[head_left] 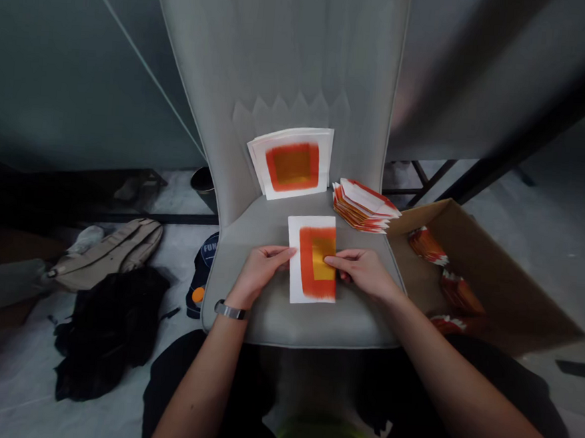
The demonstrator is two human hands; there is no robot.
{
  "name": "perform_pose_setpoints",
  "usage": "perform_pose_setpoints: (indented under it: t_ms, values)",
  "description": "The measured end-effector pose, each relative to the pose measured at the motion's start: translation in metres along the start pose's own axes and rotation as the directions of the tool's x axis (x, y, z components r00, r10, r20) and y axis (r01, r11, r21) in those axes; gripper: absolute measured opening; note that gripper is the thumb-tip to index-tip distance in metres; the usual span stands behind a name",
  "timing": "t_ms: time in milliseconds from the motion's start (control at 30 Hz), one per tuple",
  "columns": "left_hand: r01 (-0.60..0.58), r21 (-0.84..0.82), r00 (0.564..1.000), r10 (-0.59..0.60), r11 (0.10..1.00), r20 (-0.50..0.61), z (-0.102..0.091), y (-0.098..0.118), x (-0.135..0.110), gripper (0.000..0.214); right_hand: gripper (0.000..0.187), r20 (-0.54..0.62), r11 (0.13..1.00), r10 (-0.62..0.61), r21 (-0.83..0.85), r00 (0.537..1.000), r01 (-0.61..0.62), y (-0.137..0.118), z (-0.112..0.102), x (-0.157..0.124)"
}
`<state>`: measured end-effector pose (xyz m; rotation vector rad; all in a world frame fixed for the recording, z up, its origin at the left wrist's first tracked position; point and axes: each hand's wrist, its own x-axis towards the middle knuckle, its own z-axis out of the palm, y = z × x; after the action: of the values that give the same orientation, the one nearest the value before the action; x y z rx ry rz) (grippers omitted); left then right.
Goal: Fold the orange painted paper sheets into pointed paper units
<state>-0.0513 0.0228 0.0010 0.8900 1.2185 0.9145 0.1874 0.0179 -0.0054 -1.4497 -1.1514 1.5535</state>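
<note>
Between my two hands is a sheet of white paper (312, 284) with an orange block and a gold patch, its right edge looking folded. My left hand (263, 270) pinches the left edge, thumb on the front. On the right edge, by the gold patch, my right hand (364, 269) pinches too. Behind it, a stack of flat sheets (291, 162) with the same orange and gold print leans against the backrest. Right of that stack lies a pile of folded papers (363, 207), white, orange and gold, on the seat.
The grey chair (270, 324) stands in front of my knees. A cardboard box (507, 294) at its right holds several folded bundles. On the floor to the left are a beige backpack (110, 253), a black cloth heap (109, 333) and a dark bin (203, 183).
</note>
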Motion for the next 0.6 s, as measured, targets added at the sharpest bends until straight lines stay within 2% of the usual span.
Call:
perform_pose_setpoints:
  t_ms: [100,267,367,600]
  values:
    - [0.004,-0.008,1.0,-0.004,1.0,-0.001,0.0023,0.0001,-0.0003,0.034,0.04,-0.008,1.0,0.002,0.025,1.0,-0.002,-0.0005,-0.003,-0.0002]
    - [-0.054,-0.011,0.995,0.053,0.998,-0.081,0.0046,-0.0024,0.0034,0.034,0.042,0.104,1.0,0.03,-0.005,0.994,-0.03,-0.0021,-0.0044,-0.0033]
    - [-0.068,-0.016,0.993,0.066,0.998,-0.099,0.0054,-0.0038,0.0046,0.036,0.041,0.095,0.999,0.043,-0.019,0.995,-0.041,0.0003,-0.0044,-0.0032]
    - [0.027,-0.068,0.999,-0.025,0.997,0.024,0.0094,-0.0029,0.0026,0.036,0.042,0.076,0.998,0.044,0.041,0.996,-0.047,0.0023,-0.0079,-0.0003]
